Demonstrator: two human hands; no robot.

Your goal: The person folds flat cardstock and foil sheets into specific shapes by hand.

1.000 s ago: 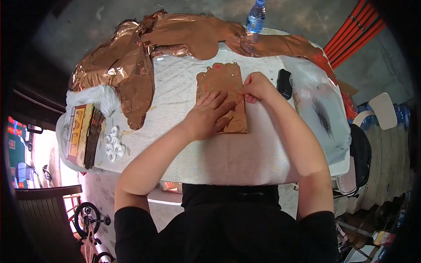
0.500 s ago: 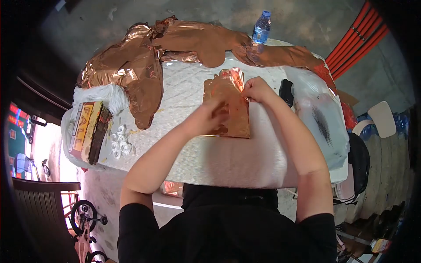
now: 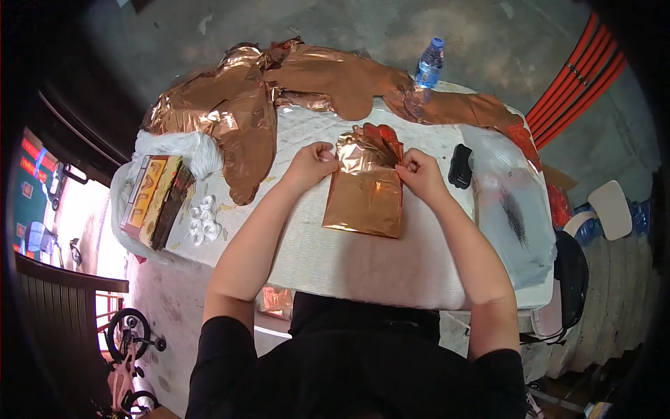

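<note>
Copper foil fills the middle of this scene: a flat copper foil piece (image 3: 364, 199) lies on the white-covered counter (image 3: 363, 265), right in front of the person. Both hands are at its far end. The left hand (image 3: 315, 162) has its fingers pinched together on the upper left corner, at about 10 o'clock from the piece's middle. The right hand (image 3: 417, 171) is clamped the same way on the upper right corner, at about 2 o'clock. Between them the top edge is lifted and crumpled, showing a little red at 12 o'clock, while the lower two thirds rests smooth on the counter.

As a judgement, the work on this piece looks only partly done. The upper end is raised and being spread between the two grips, and the body below has not been opened or lifted.

A large heap of crumpled copper foil (image 3: 237, 119) runs from 9 o'clock round to 1 o'clock along the counter's far rim. A water bottle (image 3: 430, 64) stands at 1 o'clock behind it. A small black object (image 3: 460, 166) sits just beside the right hand at 3 o'clock, with a clear plastic bag (image 3: 513, 202) beyond it. At 9 o'clock lie a printed box (image 3: 157, 201), some white rolls (image 3: 204, 222) and a white plastic bundle (image 3: 178, 148).
</note>
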